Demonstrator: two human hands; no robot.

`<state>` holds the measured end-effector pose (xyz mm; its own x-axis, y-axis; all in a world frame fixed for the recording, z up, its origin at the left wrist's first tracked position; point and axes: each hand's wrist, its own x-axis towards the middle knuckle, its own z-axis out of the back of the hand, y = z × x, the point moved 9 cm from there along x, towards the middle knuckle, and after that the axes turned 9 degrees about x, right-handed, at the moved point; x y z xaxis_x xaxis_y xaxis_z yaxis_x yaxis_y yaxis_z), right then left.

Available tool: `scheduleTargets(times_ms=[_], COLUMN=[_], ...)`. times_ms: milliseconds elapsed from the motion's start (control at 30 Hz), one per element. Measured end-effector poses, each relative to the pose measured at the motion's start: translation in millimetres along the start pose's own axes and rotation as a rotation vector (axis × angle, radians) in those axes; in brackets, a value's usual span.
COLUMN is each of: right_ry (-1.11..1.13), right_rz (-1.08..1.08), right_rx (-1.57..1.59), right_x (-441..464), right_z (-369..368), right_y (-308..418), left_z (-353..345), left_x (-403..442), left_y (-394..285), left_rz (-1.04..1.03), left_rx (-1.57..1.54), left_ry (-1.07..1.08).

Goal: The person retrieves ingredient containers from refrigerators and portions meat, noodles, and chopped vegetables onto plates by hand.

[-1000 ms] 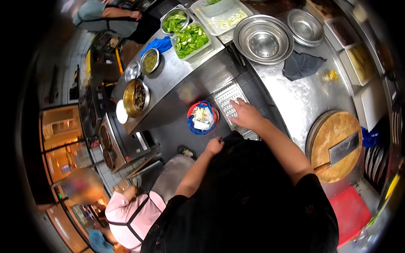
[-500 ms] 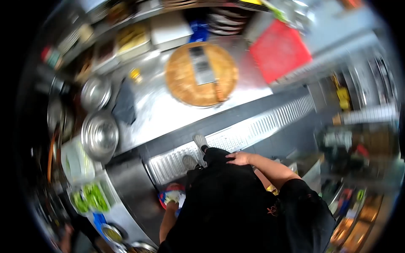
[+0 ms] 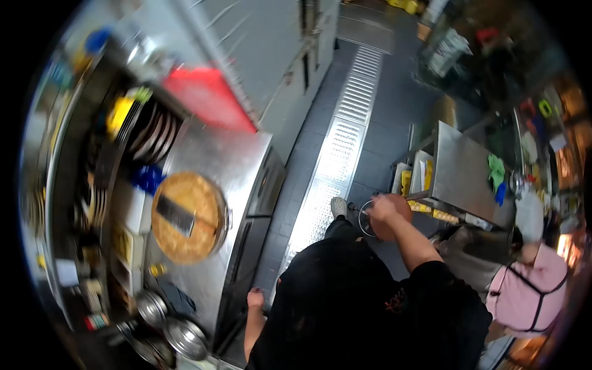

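My left hand (image 3: 255, 298) hangs beside the counter front with its fingers curled closed; nothing shows sticking out of it. My right hand (image 3: 383, 208) is out in front on the right, above a reddish-brown round object (image 3: 399, 217) with a pale ring at its left side. Motion blurs its fingers, and I cannot tell whether it touches that object. To my left, a broad-bladed cleaver (image 3: 174, 215) lies on a round wooden chopping board (image 3: 200, 246), apart from both hands.
A steel counter (image 3: 246, 154) runs along my left, with a red board (image 3: 209, 98) at its far end. Metal bowls (image 3: 186, 338) stand at its near end. A floor grate (image 3: 339, 148) leads ahead. A steel table (image 3: 459, 166) and a person in pink (image 3: 530, 293) are at right.
My view has turned to the right, so the counter now lies on my left. My left hand is away from the red-and-blue basin. My right hand has left my thigh and reaches forward.
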<state>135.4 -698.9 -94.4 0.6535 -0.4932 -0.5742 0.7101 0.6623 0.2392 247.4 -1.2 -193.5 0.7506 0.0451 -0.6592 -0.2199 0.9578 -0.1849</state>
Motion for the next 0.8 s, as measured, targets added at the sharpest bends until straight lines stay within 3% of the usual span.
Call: scheduleTargets(times_ms=[100,167,200,267,300,367,467,567,700,800], right_ry=[-0.406,-0.772,-0.792,-0.821,-0.723,-0.525,-0.518,-0.643,-0.493,-0.455], right_rz=[-0.300,-0.353,-0.434,-0.600,-0.641,-0.699,-0.715,-0.718,-0.752,-0.767], right_rx=[-0.051,-0.071,-0.045,0.009,0.077,0.202,0.152,0.132,0.330,0.354], right_x=[19.0,19.7,29.0,33.5,42.7,52.8,55.1,67.8,51.0,56.6], right_z=[96.7,144.0,157.0,172.0,167.8,163.7,168.5,138.7,177.1,181.6], right_y=[-101.5,-166.5,-202.2,-255.2,-270.9,-296.6,-295.2,-315.3,-290.7,-282.8], left_z=[15.9,23.5,24.6,17.1,9.1,12.5,22.8,15.4,4.8,13.3], left_x=[27.9,27.8,26.4,38.2,50.0,40.7,24.7,51.9,130.4,186.1], left_y=[-117.0,-207.9,-267.3,-356.5,-394.6,-487.0,-606.0,-679.0,-759.0,-839.7], left_rz=[-0.142,-0.184,-0.245,-0.433,-0.559,-0.623,-0.740,-0.798,-0.877,-0.937], left_rx=[0.103,0.170,0.202,0.263,0.287,0.382,0.422,0.508,0.855,1.055], left_ry=[0.045,0.051,0.087,0.114,0.109,0.168,0.159,0.229,0.218,0.094])
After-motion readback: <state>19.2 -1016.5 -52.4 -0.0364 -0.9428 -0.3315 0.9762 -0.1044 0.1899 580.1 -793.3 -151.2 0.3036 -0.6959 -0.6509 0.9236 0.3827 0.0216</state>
